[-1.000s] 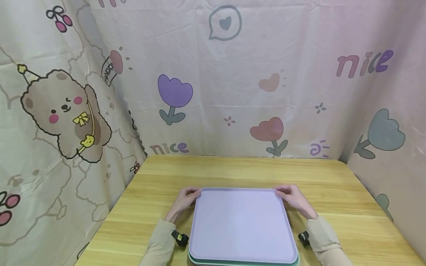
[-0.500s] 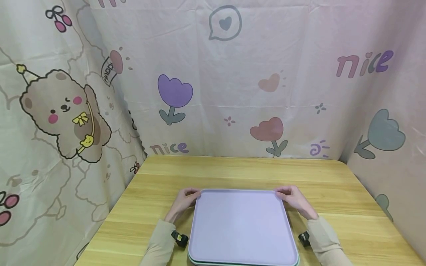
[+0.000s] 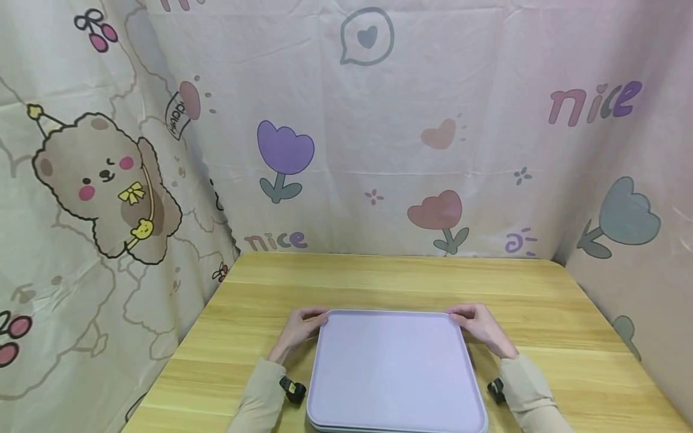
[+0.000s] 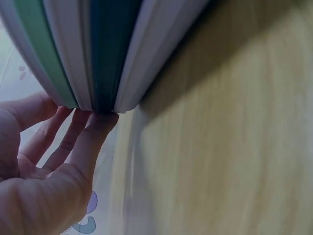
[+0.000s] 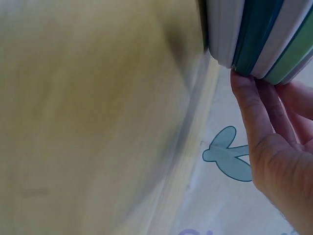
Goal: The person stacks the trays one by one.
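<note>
A stack of several rectangular trays lies at the front middle of the table, with a lavender tray (image 3: 395, 370) on top. Below it, the left wrist view shows a green tray (image 4: 41, 44), a pale tray (image 4: 71, 44), a dark teal tray (image 4: 111, 49) and another pale tray (image 4: 151, 39). My left hand (image 3: 298, 331) touches the stack's far left corner, its fingertips spread along the rims and the thumb by the top tray. At the far right corner, my right hand (image 3: 482, 328) touches the rims likewise, fingers extended.
The stack stands on a light wooden table (image 3: 400, 276). Behind it and at both sides hang printed cloths, one with a bear (image 3: 108, 186). A small black device (image 3: 292, 390) sits at the left wrist, and another black device (image 3: 495, 391) at the right.
The lavender tray's far edge has shifted slightly toward me, and less of the green tray shows at the front. Both hands stay at the far corners, nearly unmoved.
</note>
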